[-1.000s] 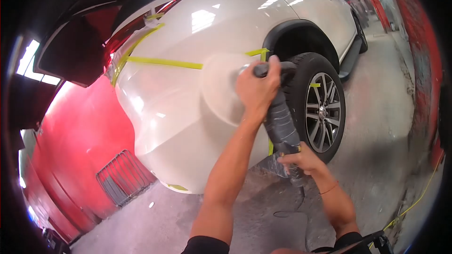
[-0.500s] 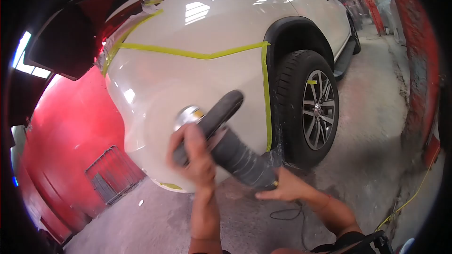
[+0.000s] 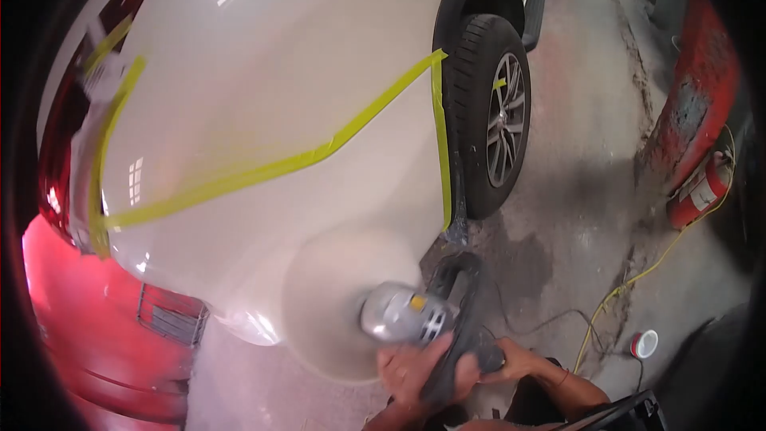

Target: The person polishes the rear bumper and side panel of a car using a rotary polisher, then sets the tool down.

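Silver-and-black polisher (image 3: 399, 318) points left from the hands, its blurred pad (image 3: 323, 303) apparently against the white car (image 3: 319, 32). The left hand (image 3: 413, 369), nearer the pad, grips the front handle (image 3: 477, 295); the right hand (image 3: 520, 361) clasps the rear end.

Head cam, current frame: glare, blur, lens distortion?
Head view: window-shaped glare on the white body panel, top left.
Head view: polisher pad smeared, looks like motion blur; left hand soft too.
Head view: wide-angle bending, dark vignette at the corners.
Head view: pinkish haze low left; wheel fairly crisp.
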Available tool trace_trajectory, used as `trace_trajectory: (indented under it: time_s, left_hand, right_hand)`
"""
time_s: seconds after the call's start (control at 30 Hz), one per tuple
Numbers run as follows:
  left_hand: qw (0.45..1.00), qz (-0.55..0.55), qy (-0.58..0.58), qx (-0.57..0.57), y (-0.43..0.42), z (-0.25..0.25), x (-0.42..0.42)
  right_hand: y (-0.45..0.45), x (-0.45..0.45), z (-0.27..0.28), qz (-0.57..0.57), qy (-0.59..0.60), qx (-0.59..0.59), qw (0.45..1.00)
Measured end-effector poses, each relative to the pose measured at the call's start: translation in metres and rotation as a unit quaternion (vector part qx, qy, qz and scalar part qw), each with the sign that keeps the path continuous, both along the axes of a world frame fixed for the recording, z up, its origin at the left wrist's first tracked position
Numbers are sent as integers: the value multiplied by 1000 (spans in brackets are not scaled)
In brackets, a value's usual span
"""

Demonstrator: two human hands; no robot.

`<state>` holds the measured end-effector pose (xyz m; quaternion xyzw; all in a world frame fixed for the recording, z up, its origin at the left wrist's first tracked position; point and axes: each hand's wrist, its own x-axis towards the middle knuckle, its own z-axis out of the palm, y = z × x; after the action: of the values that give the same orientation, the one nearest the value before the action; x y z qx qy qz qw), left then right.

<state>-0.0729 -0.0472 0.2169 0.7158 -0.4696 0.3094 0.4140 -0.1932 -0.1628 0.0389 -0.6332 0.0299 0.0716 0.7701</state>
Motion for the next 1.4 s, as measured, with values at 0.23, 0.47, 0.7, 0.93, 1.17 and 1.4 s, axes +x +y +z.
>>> trace_trajectory:
  time_s: [0.23,0.47,0.7,0.93,1.17,1.4]
  left_hand:
    - [989,-49,131,57,-92,65,18]
    - [980,-11,158,117,-188,85,24]
    - [963,-10,167,210,-236,92,31]
    - [957,10,126,260,-267,126,35]
    - [938,9,151,312,-232,125,35]
    - [950,18,148,275,-144,113,18]
  right_hand:
    - [-44,-27,73,-142,101,0,985]
    - [-69,-27,75,-126,135,171,968]
    - [-70,-17,109,-139,152,325,923]
    - [-76,3,125,-144,125,418,888]
    - [-40,-4,136,-128,149,456,868]
    - [30,-25,107,-73,137,414,897]
